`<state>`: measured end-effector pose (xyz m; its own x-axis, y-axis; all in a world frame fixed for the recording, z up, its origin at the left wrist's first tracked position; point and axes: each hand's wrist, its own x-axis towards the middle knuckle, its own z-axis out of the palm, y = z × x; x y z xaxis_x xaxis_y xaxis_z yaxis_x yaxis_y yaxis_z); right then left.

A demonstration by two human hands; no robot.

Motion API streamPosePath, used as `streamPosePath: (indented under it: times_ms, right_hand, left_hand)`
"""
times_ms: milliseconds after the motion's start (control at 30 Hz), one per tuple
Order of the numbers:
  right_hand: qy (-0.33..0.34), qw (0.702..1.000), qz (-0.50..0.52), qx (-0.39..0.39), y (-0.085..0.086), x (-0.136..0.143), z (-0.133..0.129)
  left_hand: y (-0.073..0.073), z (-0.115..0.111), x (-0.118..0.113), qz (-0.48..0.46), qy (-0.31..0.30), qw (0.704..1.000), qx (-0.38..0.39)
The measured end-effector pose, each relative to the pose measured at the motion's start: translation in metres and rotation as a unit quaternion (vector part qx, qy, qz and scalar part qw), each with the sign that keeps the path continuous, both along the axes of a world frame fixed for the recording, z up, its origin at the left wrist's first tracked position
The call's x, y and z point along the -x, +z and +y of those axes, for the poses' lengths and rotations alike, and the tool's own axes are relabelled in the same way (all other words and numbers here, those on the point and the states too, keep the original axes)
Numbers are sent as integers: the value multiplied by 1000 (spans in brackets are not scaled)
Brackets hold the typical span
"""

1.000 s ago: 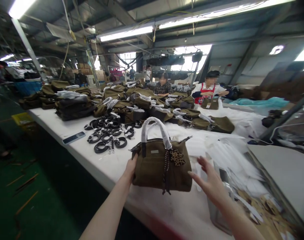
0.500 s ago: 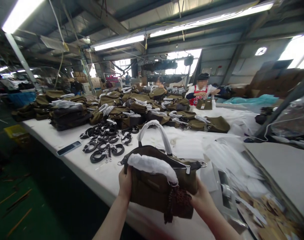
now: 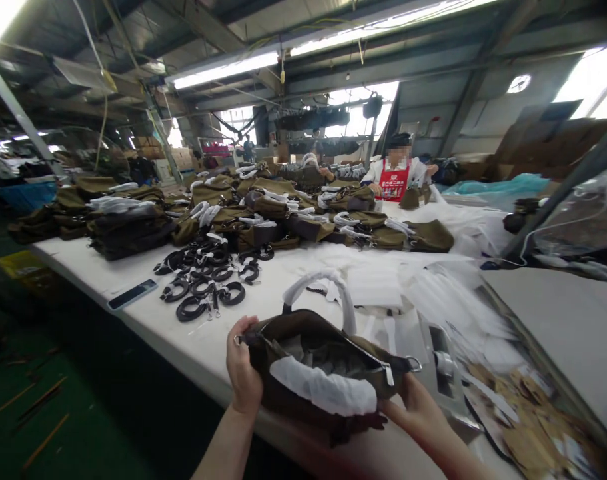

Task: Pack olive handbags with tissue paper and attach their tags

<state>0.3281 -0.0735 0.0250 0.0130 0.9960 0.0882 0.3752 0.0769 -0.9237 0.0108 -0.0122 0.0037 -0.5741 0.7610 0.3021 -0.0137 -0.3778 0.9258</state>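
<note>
An olive-brown handbag (image 3: 328, 333) is held over the near edge of the white table, its zip open and the crumpled lining showing. White wrap covers both handles; the near handle (image 3: 323, 388) droops over the front, the far one (image 3: 328, 283) stands up. My left hand (image 3: 244, 367) holds the bag's left end, thumb at the front. My right hand (image 3: 408, 407) grips its right end below the zip pull (image 3: 389, 375). Part of a dark red tassel shows under the near handle.
Coiled black straps (image 3: 208, 280) and a phone (image 3: 132, 294) lie on the white table (image 3: 158, 333) at left. Behind are piled olive bags (image 3: 263, 207). White sheets (image 3: 376, 287) and a tape dispenser (image 3: 446, 367) are at right. Across the table is a person in a red apron (image 3: 394, 179).
The bag has tipped so that its top opening faces me more and gapes wider. My left hand has shifted up its end. The person across has straightened and lowered one hand.
</note>
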Motion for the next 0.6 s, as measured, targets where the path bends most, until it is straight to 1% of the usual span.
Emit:
streamPosePath:
  times_ms: [67, 133, 167, 200, 233, 267, 300, 333, 367, 400, 433, 467, 500, 533, 600]
  right_hand:
    - [28, 999, 20, 15, 11, -1, -6]
    - [38, 999, 1, 30, 24, -1, -11]
    - [40, 998, -18, 33, 29, -1, -13]
    - [42, 998, -34, 33, 33, -1, -15]
    - [43, 998, -46, 29, 37, -1, -17]
    - [43, 997, -57, 20, 40, -1, -19]
    - [39, 997, -69, 6, 42, -1, -21]
    - [33, 996, -82, -11, 44, 0, -22]
    - [23, 995, -94, -30, 46, 1, -24]
    - [12, 993, -104, -48, 47, 3, -25]
    - [2, 992, -109, -61, 49, 4, -25]
    - [-8, 992, -109, -67, 50, 6, -26]
    - [-15, 992, -106, -67, 51, 7, -27]
    - [-22, 993, -101, -63, 51, 8, -27]
    - [-32, 994, -86, -54, 51, 9, -29]
  left_hand:
    - [21, -2, 0, 19, 50, 998, -37]
    - [47, -7, 1, 65, 118, 987, -82]
    - [62, -11, 2, 90, 138, 981, -103]
    - [77, -14, 3, 111, 132, 977, -122]
    - [93, -17, 4, 128, 92, 979, -131]
    - [109, -19, 4, 141, 10, 982, -121]
    - [124, -18, 4, 153, -111, 978, -90]
    - [139, -16, 3, 163, -265, 949, -42]
    - [152, -11, 0, 173, -427, 887, 19]
    - [163, -6, -4, 186, -566, 799, 81]
    - [172, 1, -11, 204, -665, 706, 132]
    - [178, 7, -20, 236, -718, 634, 164]
    - [183, 13, -31, 280, -735, 592, 176]
    - [186, 16, -42, 335, -730, 571, 171]
    - [189, 18, -66, 443, -695, 550, 133]
